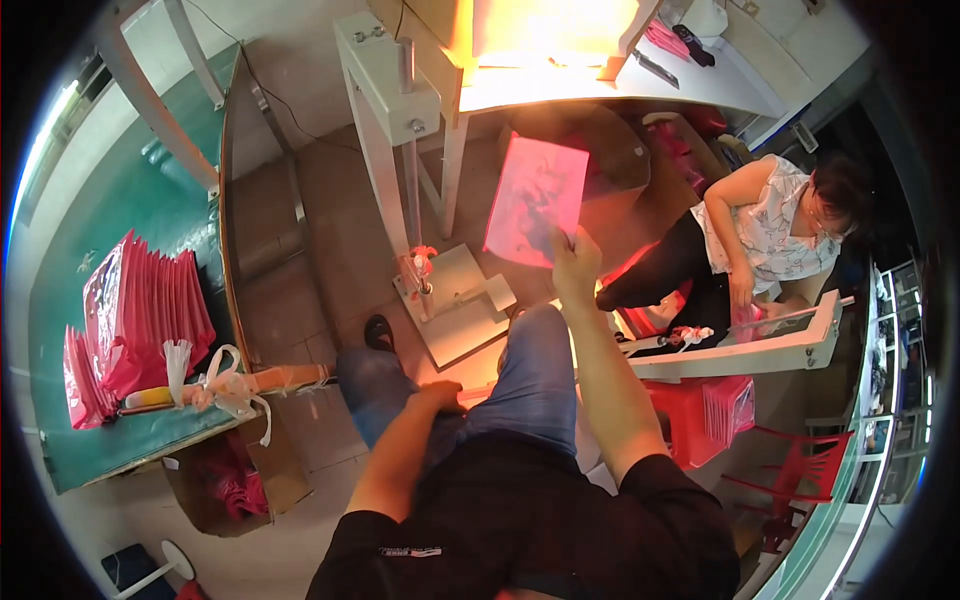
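In my raised right hand [577, 262], a flat pink packet [540, 195] is pinched by its lower right corner. A darker pattern shows on its face, and it hangs in the air in front of a tall white stand. My left hand [436, 397] is low over my lap, between my thighs; its fingers are too small and blurred to read. On the green table [130, 215] to my left stands a row of similar pink packets [140, 310] in shiny clear wrapping.
Ahead rises a white stand with a rod [410, 150] and base plate. A brightly lit box [550, 40] glows behind it. At right, a seated co-worker [770, 230] handles something pink beside a white bar [740, 355]. A cardboard box [240, 480] and red stool [685, 425] flank me.
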